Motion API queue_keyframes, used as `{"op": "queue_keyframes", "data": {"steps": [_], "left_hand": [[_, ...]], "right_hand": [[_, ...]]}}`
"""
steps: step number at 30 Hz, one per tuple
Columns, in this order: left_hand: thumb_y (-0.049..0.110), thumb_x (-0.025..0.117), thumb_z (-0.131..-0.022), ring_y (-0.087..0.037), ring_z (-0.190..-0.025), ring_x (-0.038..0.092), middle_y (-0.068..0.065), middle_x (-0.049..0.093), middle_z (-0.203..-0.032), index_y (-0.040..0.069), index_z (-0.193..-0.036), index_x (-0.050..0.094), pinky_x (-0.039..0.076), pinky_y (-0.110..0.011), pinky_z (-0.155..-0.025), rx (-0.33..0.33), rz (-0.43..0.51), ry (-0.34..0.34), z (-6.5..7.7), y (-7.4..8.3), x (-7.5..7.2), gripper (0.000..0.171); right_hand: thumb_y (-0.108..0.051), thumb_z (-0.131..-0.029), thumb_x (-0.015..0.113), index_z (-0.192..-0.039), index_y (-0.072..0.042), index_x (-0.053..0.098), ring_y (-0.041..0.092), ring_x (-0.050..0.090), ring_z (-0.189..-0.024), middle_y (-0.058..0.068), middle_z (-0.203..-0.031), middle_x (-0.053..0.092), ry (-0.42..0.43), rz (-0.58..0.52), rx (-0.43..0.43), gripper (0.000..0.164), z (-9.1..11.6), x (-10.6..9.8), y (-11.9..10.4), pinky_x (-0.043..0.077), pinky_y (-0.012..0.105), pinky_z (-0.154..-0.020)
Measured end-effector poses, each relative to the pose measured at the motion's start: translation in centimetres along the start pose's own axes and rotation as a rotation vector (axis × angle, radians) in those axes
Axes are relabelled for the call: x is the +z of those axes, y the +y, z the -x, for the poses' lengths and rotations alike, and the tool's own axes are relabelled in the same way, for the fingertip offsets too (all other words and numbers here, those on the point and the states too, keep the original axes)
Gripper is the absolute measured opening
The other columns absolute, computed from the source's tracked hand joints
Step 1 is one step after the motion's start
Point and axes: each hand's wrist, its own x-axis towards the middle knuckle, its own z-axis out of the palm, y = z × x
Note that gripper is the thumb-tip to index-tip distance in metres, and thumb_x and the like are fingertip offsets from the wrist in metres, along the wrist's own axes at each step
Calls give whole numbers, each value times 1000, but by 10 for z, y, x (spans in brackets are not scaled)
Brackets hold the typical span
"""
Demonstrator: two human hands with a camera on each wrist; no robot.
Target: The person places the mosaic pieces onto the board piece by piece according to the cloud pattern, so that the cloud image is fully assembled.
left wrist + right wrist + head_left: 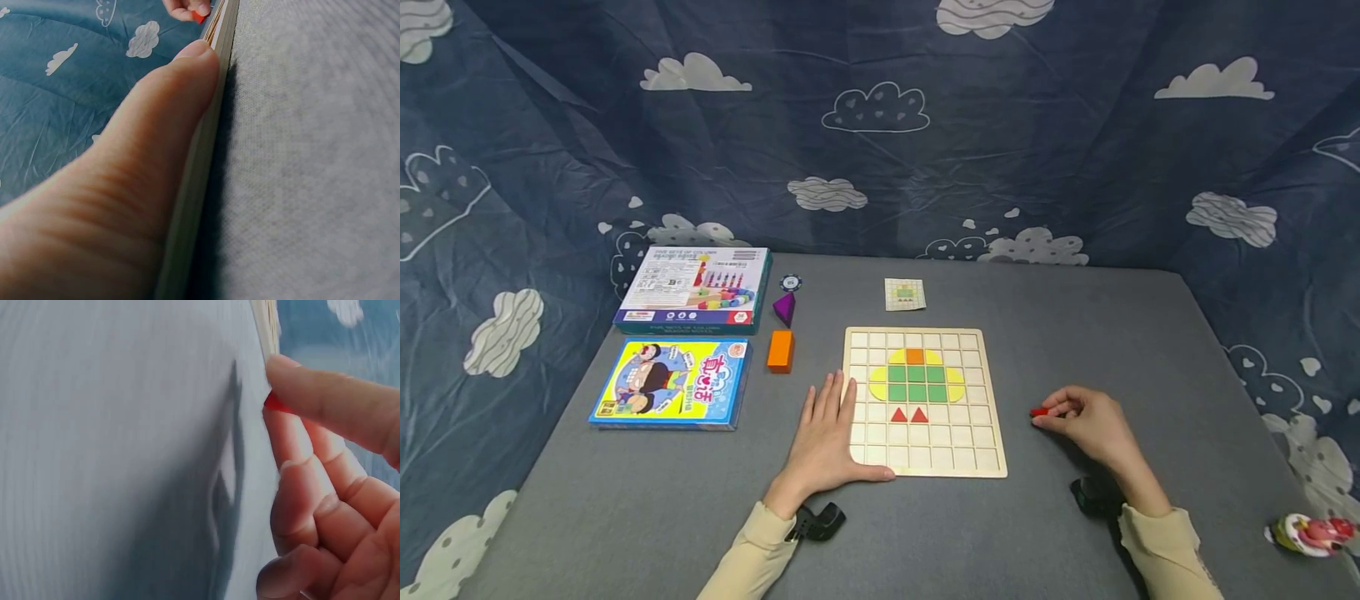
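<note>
A square wooden grid board [970, 450] lies on the grey table in the head view. Green square tiles [917, 373], rounded yellow tiles [878, 384], one orange square tile [914, 356] and two red triangle tiles [898, 415] sit in its cells. My left hand [823, 442] rests at the board's lower left corner, fingers spread and thumb along the near edge; the left wrist view shows that thumb [156, 119] against the board's side. Right of the board, my right hand [1093, 425] pinches a small red tile [275, 403] between thumb and finger, mostly covered, one pointed corner showing.
A small pattern card [905, 294] lies behind the board. To the left are two boxes, one white and purple [692, 287], one yellow and blue [670, 383], with an orange block [780, 352], a purple piece [785, 309] and a chip [791, 283]. A figurine [1311, 533] stands far right.
</note>
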Motion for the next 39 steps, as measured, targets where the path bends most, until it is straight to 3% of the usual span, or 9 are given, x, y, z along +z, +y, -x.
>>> {"op": "queue_keyframes", "data": {"steps": [10,16,27,39], "left_hand": [[84,63,-57,-31,-143,0,-20,6,-156,0,-151,13,-1,-49,-112,-6,-2,-9,0,-1,1,135],[83,63,-57,-31,-143,0,-21,6,-156,0,-151,13,-2,-48,-112,-6,6,-11,0,0,1,135],[82,65,-57,-33,-142,2,-22,9,-155,-2,-150,15,1,-50,-111,2,2,7,1,0,0,134],[82,64,-57,-31,-143,1,-21,7,-155,-1,-150,13,-1,-48,-112,-9,1,-8,0,0,-1,135]], "right_hand": [[-13,-71,84,-78,-8,72,11,43,-49,-3,-65,64,-125,-107,-127,15,-15,37,-53,30,22,-43],[-15,-75,82,-78,-14,74,10,43,-51,-9,-63,61,-194,-100,-189,9,-22,56,-73,30,23,-47],[-8,-76,79,-78,-13,74,8,45,-53,-10,-66,63,-287,-105,-241,8,-24,71,-84,33,22,-48],[-13,-78,79,-78,-11,75,9,43,-55,-8,-70,64,-269,-47,-225,4,-25,72,-87,34,25,-49]]}}
